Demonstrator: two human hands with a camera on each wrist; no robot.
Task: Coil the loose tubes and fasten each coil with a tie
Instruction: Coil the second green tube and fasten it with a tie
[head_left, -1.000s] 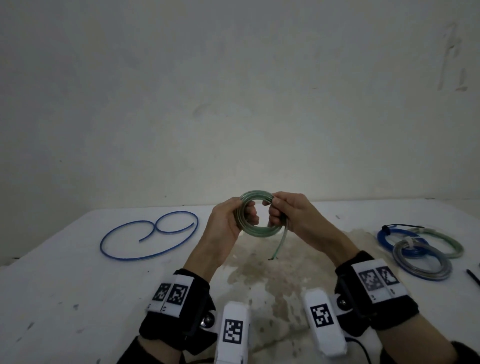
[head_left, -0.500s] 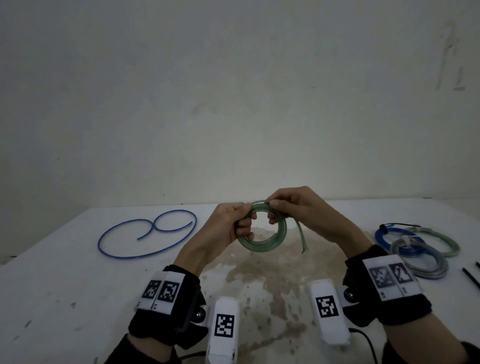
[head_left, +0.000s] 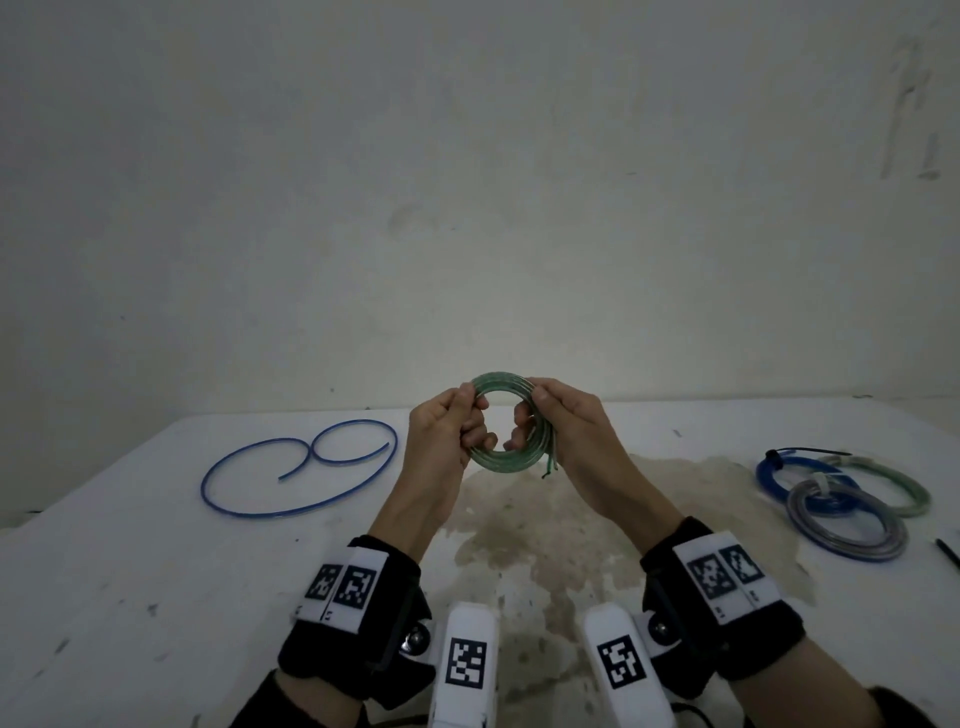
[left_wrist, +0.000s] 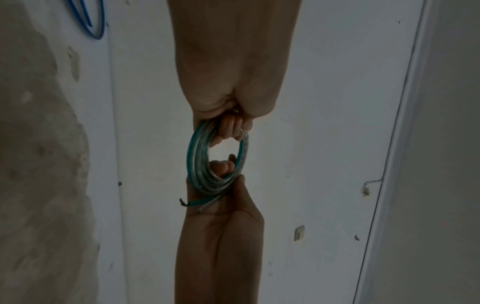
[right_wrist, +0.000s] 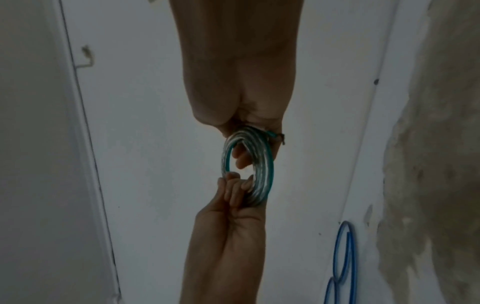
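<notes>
One green tube coil (head_left: 500, 427) is held up above the white table (head_left: 156, 561), gripped on both sides at once. The left hand (head_left: 441, 436) is curled round the coil's left side, fingers hooked through the ring; the right hand (head_left: 566, 426) is clamped on the right side, thumb on top, fingers tucked through the opening. From the left wrist view, several turns can be counted in the coil (left_wrist: 217, 162), and one free tube end (left_wrist: 192, 202) is seen sticking out past the right hand's fingers. No tie can be made out on this coil.

On the table to the left, one loose blue tube (head_left: 301, 467) is laid out in an open, uncoiled curl. To the right, three finished coils are stacked overlapping: one blue (head_left: 774, 475), one green (head_left: 906, 488), one greyish clear (head_left: 847, 525). At the far right edge, one thin dark strip (head_left: 948, 553) is glimpsed, too cut off to identify.
</notes>
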